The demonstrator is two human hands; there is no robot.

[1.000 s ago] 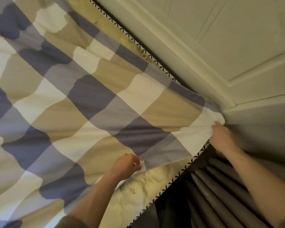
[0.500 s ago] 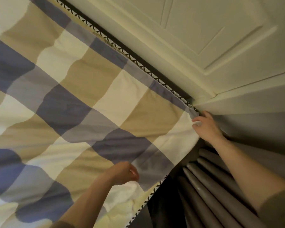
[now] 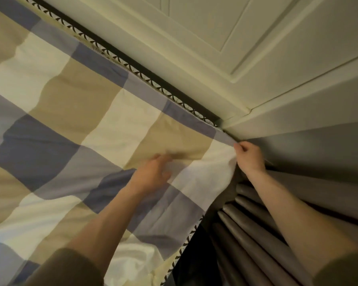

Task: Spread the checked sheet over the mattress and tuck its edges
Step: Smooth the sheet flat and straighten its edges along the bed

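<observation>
The checked sheet (image 3: 87,124), in blue, beige and white squares, lies over the mattress (image 3: 132,263), whose pale quilted top and braided edge trim show at the bottom. My right hand (image 3: 249,156) pinches the sheet's corner at the mattress's far corner, by the wall. My left hand (image 3: 153,172) rests flat on the sheet just left of that corner, fingers spread and blurred. Loose sheet hangs over the mattress side below the two hands.
A cream panelled door or headboard (image 3: 246,42) runs along the mattress's far edge. A grey wall (image 3: 318,153) meets it at the corner. Grey pleated curtain folds (image 3: 256,234) hang beside the mattress on the right, leaving a dark narrow gap.
My left hand let go of the sheet's lower edge and moved up onto the sheet near the corner. My right hand kept the corner at the mattress corner. The view moved closer.
</observation>
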